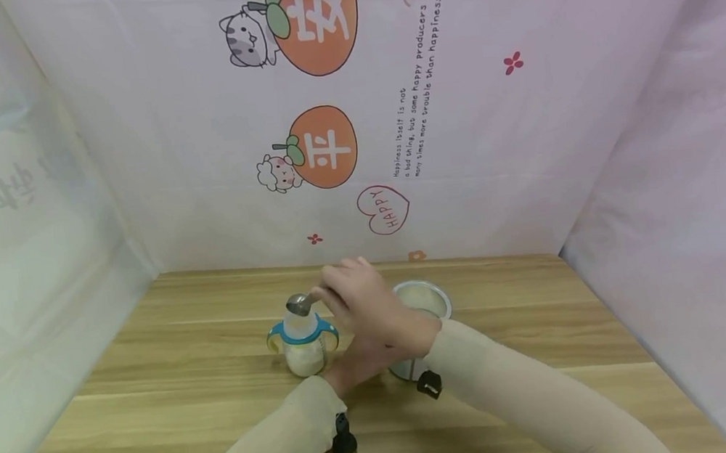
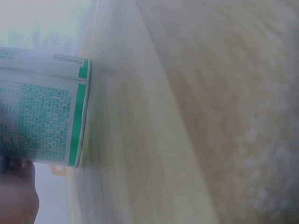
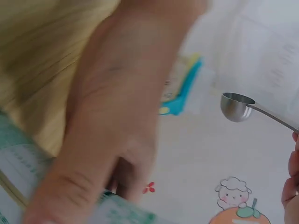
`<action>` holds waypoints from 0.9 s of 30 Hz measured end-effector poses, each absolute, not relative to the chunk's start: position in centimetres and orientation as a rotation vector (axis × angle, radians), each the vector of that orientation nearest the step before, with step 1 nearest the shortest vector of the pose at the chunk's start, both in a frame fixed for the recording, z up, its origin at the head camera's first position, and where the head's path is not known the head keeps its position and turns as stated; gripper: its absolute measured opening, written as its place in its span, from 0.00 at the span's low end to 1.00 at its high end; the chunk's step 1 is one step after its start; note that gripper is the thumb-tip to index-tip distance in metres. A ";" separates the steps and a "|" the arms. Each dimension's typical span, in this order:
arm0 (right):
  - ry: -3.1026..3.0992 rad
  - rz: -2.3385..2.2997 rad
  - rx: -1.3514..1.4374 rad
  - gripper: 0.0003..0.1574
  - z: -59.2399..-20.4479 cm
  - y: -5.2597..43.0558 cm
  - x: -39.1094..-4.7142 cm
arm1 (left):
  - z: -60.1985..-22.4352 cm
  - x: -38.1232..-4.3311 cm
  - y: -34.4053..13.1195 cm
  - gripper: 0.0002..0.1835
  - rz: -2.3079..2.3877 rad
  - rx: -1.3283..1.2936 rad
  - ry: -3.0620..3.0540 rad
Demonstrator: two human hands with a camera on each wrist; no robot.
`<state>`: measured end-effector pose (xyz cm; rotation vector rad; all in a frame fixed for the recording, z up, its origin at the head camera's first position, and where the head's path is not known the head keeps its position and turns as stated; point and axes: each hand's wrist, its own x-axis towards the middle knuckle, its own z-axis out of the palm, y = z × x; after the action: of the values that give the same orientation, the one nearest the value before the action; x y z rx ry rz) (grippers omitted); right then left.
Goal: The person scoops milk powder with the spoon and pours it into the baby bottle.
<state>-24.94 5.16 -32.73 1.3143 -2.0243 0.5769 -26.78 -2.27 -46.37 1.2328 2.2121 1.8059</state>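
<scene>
My right hand (image 1: 365,301) pinches the handle of a metal measuring spoon (image 3: 235,108). In the head view the spoon's bowl overlaps the mouth of a clear baby bottle (image 1: 306,359), which stands upright, has blue-and-yellow side handles and holds pale contents. Crossing beneath the right forearm, my left hand (image 1: 364,363) grips an open tin can (image 2: 44,112) with a white and green printed label. Pale contents show inside the can's rim in the head view. The right hand and wrist partly cover the left hand and the can.
All of this is on a wood-grain table (image 1: 538,414). A white printed sheet (image 1: 479,135) with fruit drawings and lettering rises behind it, and pale sheets close in both sides. Dark straps or clips hang at both cuffs.
</scene>
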 end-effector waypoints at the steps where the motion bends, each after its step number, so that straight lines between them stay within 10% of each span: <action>1: -2.035 0.634 1.305 0.12 -32.4 5.4 -24.9 | -46.4 -26.8 -2.2 0.23 1.817 1.218 2.208; 15: -2.115 0.766 1.125 0.11 -29.7 12.4 -24.8 | -46.0 -25.8 -2.2 0.52 1.857 0.753 2.178; 27: -2.202 0.611 1.102 0.14 -29.0 18.8 -24.0 | -46.7 -26.2 -2.0 0.54 1.867 0.745 2.221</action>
<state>-24.00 18.81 -28.97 1.1018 -2.2025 0.6114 -26.17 -1.99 -46.66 0.7452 2.2206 1.8673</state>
